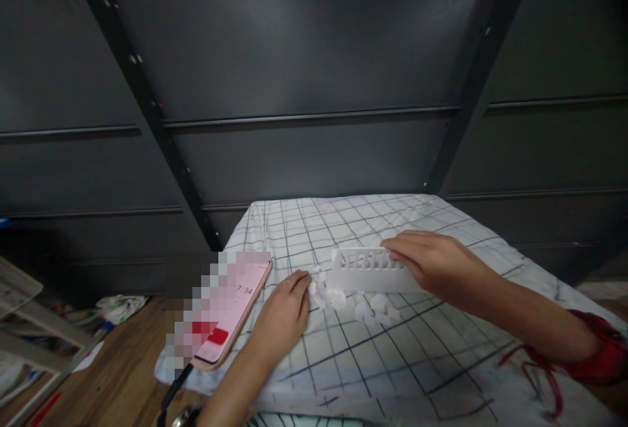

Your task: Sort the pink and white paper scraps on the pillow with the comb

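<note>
My right hand [426, 256] grips a white slotted piece [367, 279] on a cloth-covered tabletop [363, 375], with my left hand [286, 303] at the paper scraps [324, 293] beside it.

The slotted piece is my landmark: a long white strip with a row of openings along its upper part. My right hand pinches its top edge near the right end, probably to steady it while leaving most of its face uncovered. Just left of it, my left hand lies low, fingers together, fingertips at the white scraps, perhaps to keep them gathered; I cannot tell whether it pinches any. More pale scraps [377, 310] lie on its near side. Well to its left rests a lit phone [234, 309], likely set there to stay visible yet out of the way.
</note>
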Motion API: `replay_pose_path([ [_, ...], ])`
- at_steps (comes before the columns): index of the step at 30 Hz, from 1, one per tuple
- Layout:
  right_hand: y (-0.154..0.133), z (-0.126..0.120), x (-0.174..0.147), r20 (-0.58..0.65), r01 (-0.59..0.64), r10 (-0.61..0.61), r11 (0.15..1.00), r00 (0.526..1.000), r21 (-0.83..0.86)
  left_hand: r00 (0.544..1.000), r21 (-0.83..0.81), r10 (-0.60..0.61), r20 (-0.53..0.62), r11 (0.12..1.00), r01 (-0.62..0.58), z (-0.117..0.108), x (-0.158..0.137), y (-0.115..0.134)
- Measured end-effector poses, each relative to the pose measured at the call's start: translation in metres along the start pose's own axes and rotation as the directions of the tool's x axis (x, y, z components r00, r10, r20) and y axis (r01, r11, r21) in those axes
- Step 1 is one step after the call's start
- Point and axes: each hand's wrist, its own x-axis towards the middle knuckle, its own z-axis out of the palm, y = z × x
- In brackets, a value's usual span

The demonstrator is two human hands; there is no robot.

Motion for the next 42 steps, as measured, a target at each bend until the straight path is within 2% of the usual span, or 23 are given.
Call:
replay_pose_path([
  [4, -0.008, -0.019, -0.007, -0.005, 0.035, -0.035, 0.999, 0.999, 0.02, 0.999, -0.044, -0.021, 0.039, 0.999, 0.023, -0.001, 0.001, 0.0],
  [7, 0.003, -0.024, -0.014, -0.074, 0.007, -0.01, 0.999, 0.997, -0.031, 0.998, -0.057, -0.038, 0.053, 0.998, 0.041, -0.002, 0.001, 0.001],
  [11, 0.033, -0.01, -0.024, -0.12, -0.087, 0.072, 0.989, 0.99, -0.12, 0.999, -0.078, -0.03, 0.042, 0.996, 0.033, -0.004, 0.002, 0.002],
  [15, 0.053, 0.011, -0.017, -0.094, -0.084, 0.075, 0.992, 0.993, -0.096, 0.999, -0.101, -0.028, 0.025, 0.994, 0.03, -0.004, 0.002, 0.001],
  [21, 0.054, 0.036, 0.022, -0.052, -0.028, 0.028, 1.0, 0.998, -0.014, 1.0, -0.134, -0.029, 0.0, 0.991, 0.029, -0.003, 0.002, -0.001],
  [24, 0.053, 0.039, 0.026, -0.021, 0.005, -0.005, 1.0, 1.0, 0.027, 1.0, -0.139, -0.029, -0.007, 0.99, 0.028, -0.003, 0.002, -0.001],
  [29, 0.053, 0.016, -0.001, -0.007, 0.033, -0.032, 0.997, 0.999, 0.074, 1.0, -0.141, -0.019, -0.006, 0.99, 0.018, -0.003, 0.002, 0.0],
  [34, 0.046, -0.012, -0.026, -0.063, 0.049, -0.044, 0.996, 0.997, 0.077, 1.0, -0.132, -0.025, 0.009, 0.991, 0.026, -0.005, 0.003, 0.001],
  [38, 0.034, -0.02, -0.031, -0.082, 0.109, -0.106, 0.993, 0.991, 0.036, 1.0, -0.126, -0.008, 0.006, 0.992, 0.009, -0.005, 0.003, 0.002],
  [42, 0.015, -0.023, -0.029, -0.004, 0.077, -0.078, 0.994, 0.997, -0.076, 1.0, -0.117, -0.008, 0.007, 0.993, 0.008, -0.005, 0.002, 0.002],
])
